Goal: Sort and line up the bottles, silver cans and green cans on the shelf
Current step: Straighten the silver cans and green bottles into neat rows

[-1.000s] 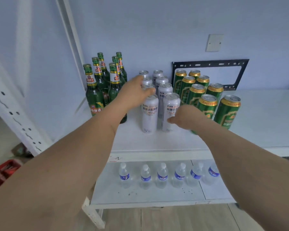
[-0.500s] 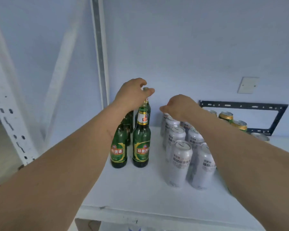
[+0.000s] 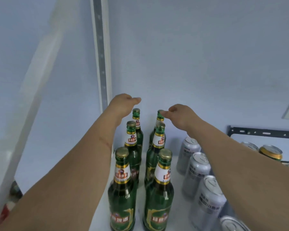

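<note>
Six green bottles [image 3: 158, 194] stand upright in two rows on the white shelf [image 3: 177, 194], silver cans [image 3: 197, 170] lined up just right of them. Left hand [image 3: 123, 104] hovers above the rear left bottle, fingers loosely curled, holding nothing. Right hand [image 3: 182, 116] pinches the rear right bottle's cap [image 3: 160, 112]

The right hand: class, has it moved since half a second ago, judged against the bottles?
Yes. The right hand has gone left, from above the silver cans to the cap of the back right bottle.
</note>
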